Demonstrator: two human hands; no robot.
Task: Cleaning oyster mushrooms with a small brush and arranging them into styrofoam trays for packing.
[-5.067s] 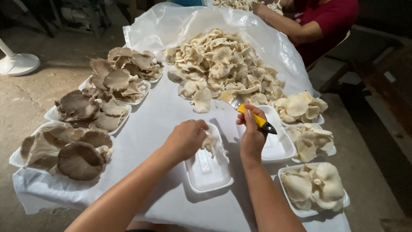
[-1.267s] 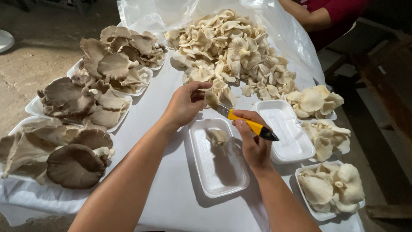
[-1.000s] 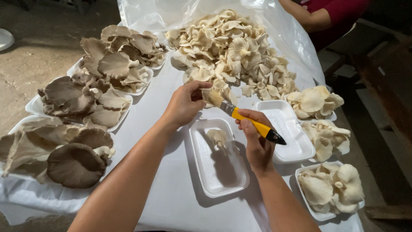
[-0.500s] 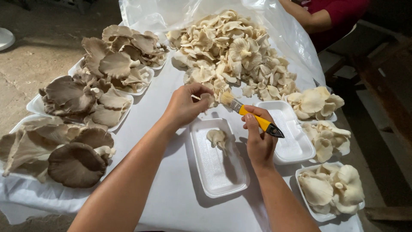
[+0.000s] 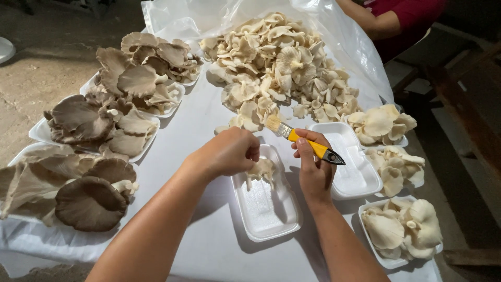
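Note:
My left hand [image 5: 229, 152] is closed, fingers curled, over the far end of a white foam tray [image 5: 269, 214], right beside a small pale mushroom [image 5: 262, 168] lying in that tray; whether the fingers grip it is hidden. My right hand [image 5: 312, 167] holds a yellow-handled brush [image 5: 302, 141], bristles pointing up-left toward the big heap of cream oyster mushrooms [image 5: 276, 62]. An empty white tray [image 5: 355, 175] sits just right of that hand.
Trays of grey-brown oyster mushrooms [image 5: 88, 172] line the left edge of the white-covered table [image 5: 209, 245]. Trays of pale mushrooms [image 5: 399, 230] stand along the right. Another person in a red top [image 5: 402, 21] sits at the far right. A concrete floor lies left.
My left hand has come down from the heap to the tray's far end, beside the small mushroom lying there. The brush has tilted, bristles now raised toward the heap.

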